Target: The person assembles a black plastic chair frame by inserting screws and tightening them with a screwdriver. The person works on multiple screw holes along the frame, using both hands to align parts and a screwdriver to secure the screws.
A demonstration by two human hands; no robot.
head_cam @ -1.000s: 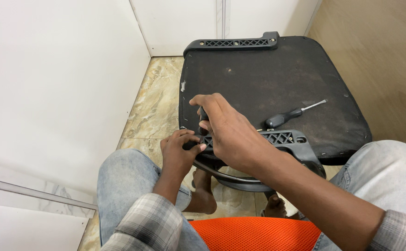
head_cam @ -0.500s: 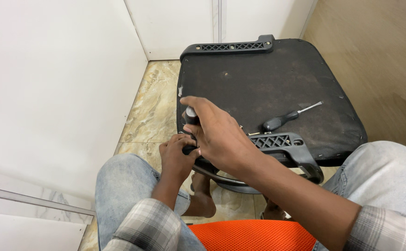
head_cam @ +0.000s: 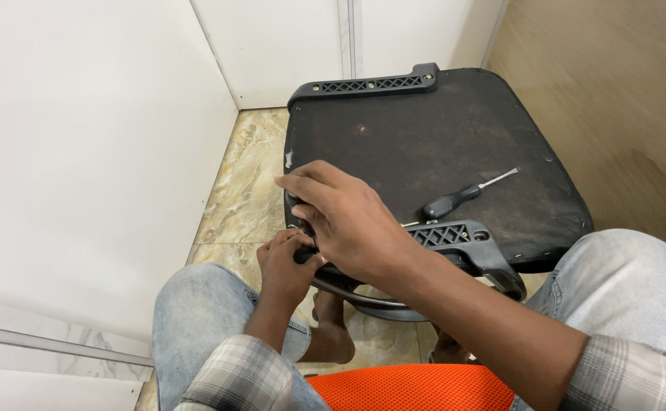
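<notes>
At the left stands a white wall panel (head_cam: 81, 152), and beside it the marble floor (head_cam: 245, 190) shows in a narrow strip. The left hand (head_cam: 285, 262) is low, just at the near left corner of the upturned black seat base (head_cam: 432, 144), and its fingers are curled narrow around a dark part at the near edge; what exactly it pinches is hidden. The right hand (head_cam: 344, 217) lies over it, fingers bent and closed on the left end of the near plastic armrest bracket (head_cam: 455, 240), which sits along the near edge of the seat base. Further right, a screwdriver (head_cam: 462, 196) with black handle lies free on the seat base, just beyond the bracket. A second bracket (head_cam: 363, 84) runs along the far edge.
</notes>
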